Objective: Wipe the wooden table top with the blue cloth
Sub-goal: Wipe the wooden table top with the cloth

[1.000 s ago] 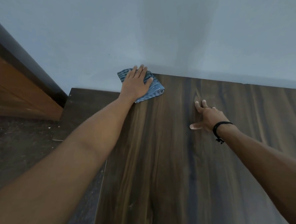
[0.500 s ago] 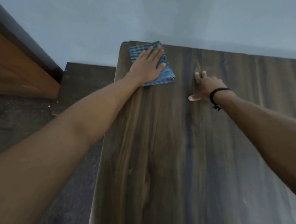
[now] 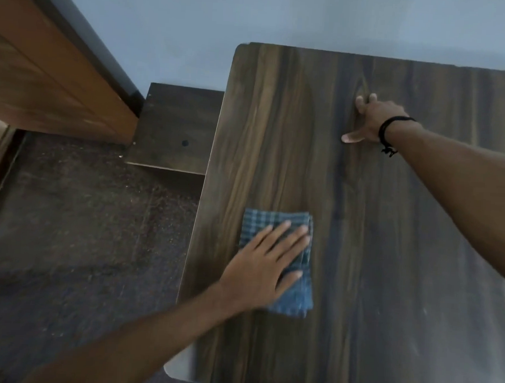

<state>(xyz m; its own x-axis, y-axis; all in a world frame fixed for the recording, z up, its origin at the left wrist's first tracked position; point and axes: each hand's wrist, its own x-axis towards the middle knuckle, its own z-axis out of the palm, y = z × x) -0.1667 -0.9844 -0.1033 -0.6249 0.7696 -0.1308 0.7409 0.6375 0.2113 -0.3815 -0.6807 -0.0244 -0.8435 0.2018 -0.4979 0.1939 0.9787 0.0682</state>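
Both palms flat: left hand (image 3: 266, 268) on blue cloth (image 3: 294, 293), right hand (image 3: 372, 120) on table top (image 3: 388, 257).

The left hand (image 3: 263, 268) lies flat, fingers spread, on the folded blue cloth (image 3: 294, 296) at the desk's (image 3: 388, 257) seven o'clock edge. The right hand (image 3: 369, 120) braces at twelve o'clock, fingertips down.

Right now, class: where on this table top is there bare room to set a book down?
Bare wood lies between the blue cloth and the right hand, and over the whole stretch right of the cloth under the right forearm. The far left corner of the table top is free too. Only the left hand, pressing the cloth near the left edge, takes room.
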